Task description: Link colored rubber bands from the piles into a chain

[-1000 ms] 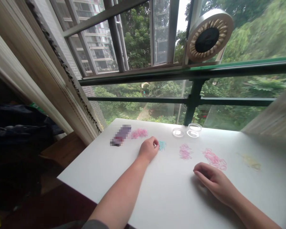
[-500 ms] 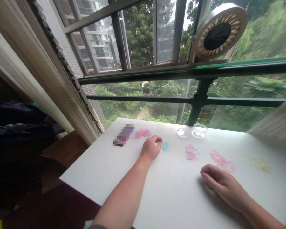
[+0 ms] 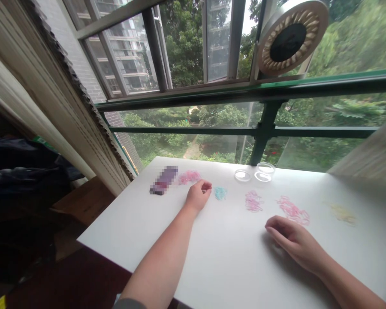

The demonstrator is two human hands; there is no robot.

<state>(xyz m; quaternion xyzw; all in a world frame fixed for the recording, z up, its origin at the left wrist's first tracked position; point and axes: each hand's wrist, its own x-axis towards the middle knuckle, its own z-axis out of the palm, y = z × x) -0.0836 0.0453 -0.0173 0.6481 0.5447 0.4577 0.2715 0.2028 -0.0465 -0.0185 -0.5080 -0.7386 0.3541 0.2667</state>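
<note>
My left hand point(image 3: 198, 195) rests on the white table, its fingers curled and the thumb close to the fingertips. Just right of it lies a small pile of teal bands point(image 3: 220, 193), apart from the fingers. Behind that hand is a pile of pink bands point(image 3: 189, 177). My right hand point(image 3: 292, 240) is also curled, with thumb and forefinger together at the tip; whatever they hold, if anything, is hidden. Closest to it is a pile of deeper pink bands point(image 3: 293, 210). Between the hands, farther back, sits a pile of purple bands point(image 3: 253, 201).
Yellow bands point(image 3: 341, 213) lie at the table's right. At its back edge stand a clear round container point(image 3: 265, 172) and a clear lid point(image 3: 242, 175). A blurred-out dark oblong point(image 3: 164, 180) lies at the left. Beyond are a green railing point(image 3: 186, 130) and a round fan point(image 3: 292, 38).
My left hand has drawn slightly left, away from the teal bands. My right hand stays in about the same place. The whole view has shifted a little.
</note>
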